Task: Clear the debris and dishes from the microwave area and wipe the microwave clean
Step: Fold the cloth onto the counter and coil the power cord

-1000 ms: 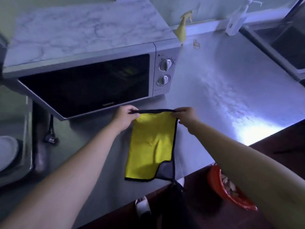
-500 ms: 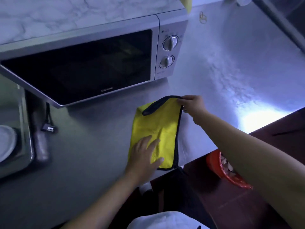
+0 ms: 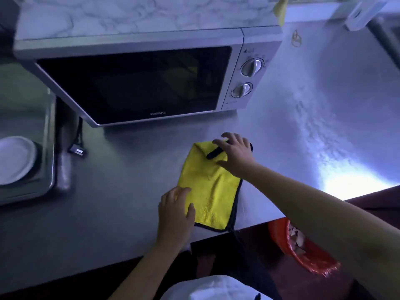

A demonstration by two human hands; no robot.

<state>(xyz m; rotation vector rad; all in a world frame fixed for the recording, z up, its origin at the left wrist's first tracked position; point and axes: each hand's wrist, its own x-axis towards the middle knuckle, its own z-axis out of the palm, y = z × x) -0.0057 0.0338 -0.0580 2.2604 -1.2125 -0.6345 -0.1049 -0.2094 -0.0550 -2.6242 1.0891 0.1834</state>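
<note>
Near the front edge of the bench the yellow cloth lies flat, just before the microwave, whose door is closed. My left hand presses flat on its near left part. My right hand rests with spread fingers on the far hem, which is rolled over. The hands are apart and neither one clamps the cloth.

I think the risk is this: the near corner reaches the very edge, so a careless pull could drag the cloth off, toward the red bin on the floor below. The rolled hem may also give a crooked fold.

The bench is smooth and grey, with strong glare at its right side. The room is dim and bluish.
</note>
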